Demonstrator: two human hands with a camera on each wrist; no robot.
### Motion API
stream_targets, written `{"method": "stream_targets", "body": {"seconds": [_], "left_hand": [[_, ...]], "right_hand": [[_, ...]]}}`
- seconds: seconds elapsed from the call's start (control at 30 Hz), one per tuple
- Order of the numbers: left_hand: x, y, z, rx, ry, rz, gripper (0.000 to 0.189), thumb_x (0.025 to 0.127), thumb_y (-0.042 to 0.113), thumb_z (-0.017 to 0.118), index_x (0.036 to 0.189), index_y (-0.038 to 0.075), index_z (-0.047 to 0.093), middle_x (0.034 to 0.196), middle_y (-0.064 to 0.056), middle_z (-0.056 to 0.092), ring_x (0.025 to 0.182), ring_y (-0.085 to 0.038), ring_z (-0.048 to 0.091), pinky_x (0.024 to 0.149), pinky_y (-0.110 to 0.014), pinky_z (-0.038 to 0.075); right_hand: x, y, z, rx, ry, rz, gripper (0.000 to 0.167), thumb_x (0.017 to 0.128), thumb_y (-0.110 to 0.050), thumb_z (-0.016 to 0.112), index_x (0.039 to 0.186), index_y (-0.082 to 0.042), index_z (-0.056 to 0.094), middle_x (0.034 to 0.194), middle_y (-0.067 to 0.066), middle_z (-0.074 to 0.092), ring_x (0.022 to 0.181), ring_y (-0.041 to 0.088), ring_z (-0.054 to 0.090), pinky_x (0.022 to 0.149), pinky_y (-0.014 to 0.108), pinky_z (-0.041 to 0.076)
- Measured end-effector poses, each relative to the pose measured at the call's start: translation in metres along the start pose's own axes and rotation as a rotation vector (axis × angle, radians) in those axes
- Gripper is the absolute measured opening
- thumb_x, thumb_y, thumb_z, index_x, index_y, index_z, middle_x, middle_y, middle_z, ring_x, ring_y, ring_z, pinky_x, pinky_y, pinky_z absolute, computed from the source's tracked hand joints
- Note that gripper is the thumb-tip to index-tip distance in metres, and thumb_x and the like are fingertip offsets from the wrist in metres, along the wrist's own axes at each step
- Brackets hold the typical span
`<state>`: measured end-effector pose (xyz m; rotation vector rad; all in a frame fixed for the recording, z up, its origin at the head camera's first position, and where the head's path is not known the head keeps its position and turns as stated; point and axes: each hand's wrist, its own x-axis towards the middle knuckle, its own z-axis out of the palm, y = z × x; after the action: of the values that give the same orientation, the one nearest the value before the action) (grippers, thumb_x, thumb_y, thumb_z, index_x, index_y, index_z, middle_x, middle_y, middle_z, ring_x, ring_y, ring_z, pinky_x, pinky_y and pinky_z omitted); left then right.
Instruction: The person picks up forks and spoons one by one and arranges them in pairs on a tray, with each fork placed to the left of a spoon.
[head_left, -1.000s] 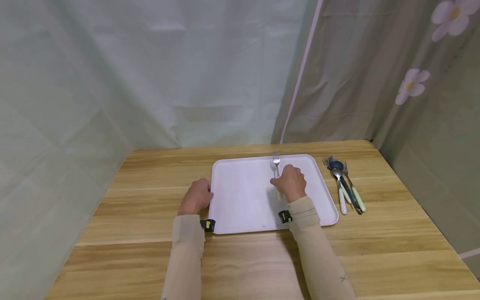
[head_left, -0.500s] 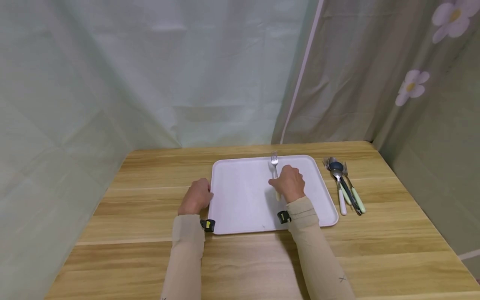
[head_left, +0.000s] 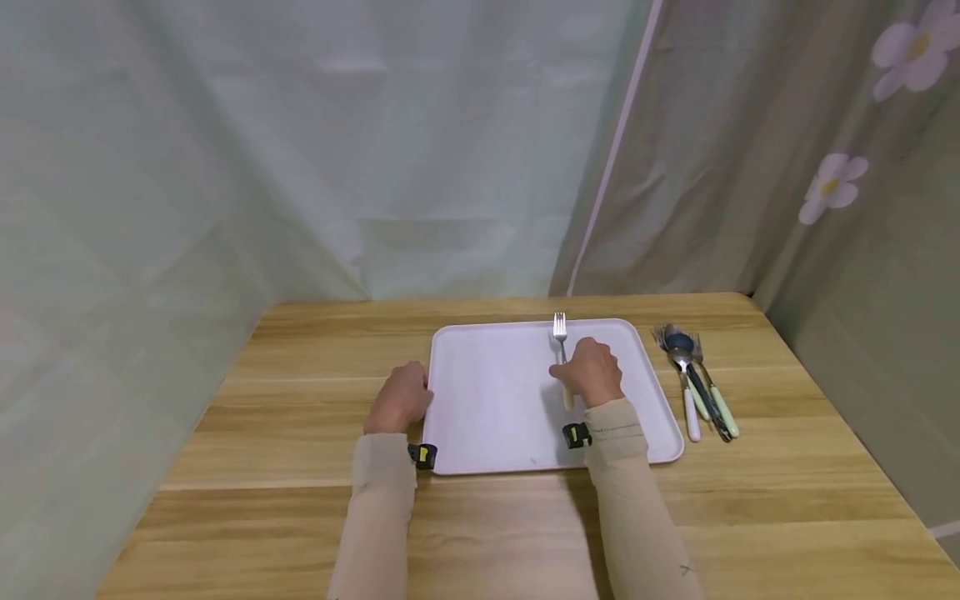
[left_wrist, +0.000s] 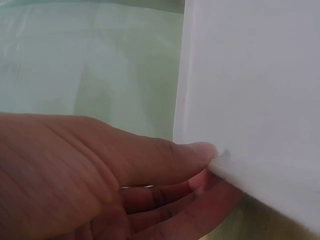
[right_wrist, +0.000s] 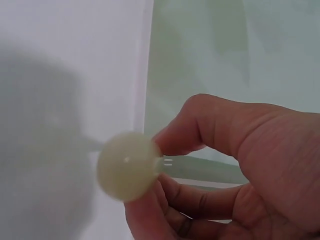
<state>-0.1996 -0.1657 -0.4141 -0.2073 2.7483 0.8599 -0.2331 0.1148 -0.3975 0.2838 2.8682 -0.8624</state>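
"Starting with the fork [head_left: 560, 328], where is it?"

"Over the right part of the tray [head_left: 487, 383], tines toward the far edge. Its shadow falls slightly left of it, so I take it to be raised, though I can't tell how high."

"What could go wrong?"

"It depends on one pinch, so a loosened grip could let it swivel or clatter down. A tug from the left hand [head_left: 401, 396] might also shift the tray underneath."

"And the fingers?"

"On the right hand [head_left: 592, 371], thumb and fingertips are clamped on the fork, parted by little more than its thickness; the rounded end of the pale handle [right_wrist: 127, 167] pokes out toward the wrist. On the left, the thumb lies on the tray's left rim with the other fingers curled below, pinching it."

"Anything farther out?"

"A heap of forks and spoons [head_left: 681, 355] lies just beyond the tray's right edge, on the wooden surface [head_left: 300, 400]. Behind everything hangs a pale curtain [head_left: 450, 167]."
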Motion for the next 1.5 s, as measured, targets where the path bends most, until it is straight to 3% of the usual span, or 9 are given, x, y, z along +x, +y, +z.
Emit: {"method": "stream_targets", "body": {"seconds": [0.37,0.77,0.97,1.5], "left_hand": [[-0.002,0.004,0.003,0.009,0.016,0.013,0.01,0.099,0.003,0.054,0.1,-0.004,0.062,0.082,-0.014,0.06,0.072,-0.025,0.058,0.059,-0.029,0.045],[-0.005,-0.002,-0.001,-0.012,-0.002,-0.012,0.012,0.1,0.005,0.056,0.106,-0.004,0.062,0.086,-0.015,0.061,0.076,-0.026,0.059,0.062,-0.03,0.046],[-0.003,-0.001,-0.001,-0.004,0.003,0.014,0.01,0.099,0.004,0.054,0.1,-0.003,0.061,0.083,-0.014,0.06,0.074,-0.025,0.057,0.061,-0.03,0.044],[-0.003,0.003,-0.001,-0.005,0.006,0.004,0.01,0.099,0.002,0.053,0.096,-0.002,0.062,0.08,-0.012,0.058,0.072,-0.024,0.056,0.059,-0.029,0.042]], "right_hand": [[-0.002,-0.006,0.005,0.02,-0.002,0.012,0.037,0.085,-0.033,0.078,0.092,0.0,0.062,0.082,0.013,0.06,0.072,0.027,0.057,0.058,0.035,0.044],[-0.003,-0.019,0.02,-0.001,0.019,-0.03,0.033,0.083,-0.031,0.079,0.084,-0.002,0.062,0.078,0.011,0.059,0.071,0.026,0.056,0.059,0.036,0.044],[-0.003,-0.02,0.019,0.009,0.028,-0.029,0.033,0.083,-0.03,0.079,0.085,-0.002,0.063,0.08,0.013,0.061,0.071,0.027,0.058,0.059,0.037,0.046],[-0.007,-0.03,0.025,0.021,0.019,-0.033,0.032,0.084,-0.03,0.079,0.085,-0.002,0.063,0.079,0.011,0.061,0.069,0.024,0.057,0.057,0.033,0.045]]}}
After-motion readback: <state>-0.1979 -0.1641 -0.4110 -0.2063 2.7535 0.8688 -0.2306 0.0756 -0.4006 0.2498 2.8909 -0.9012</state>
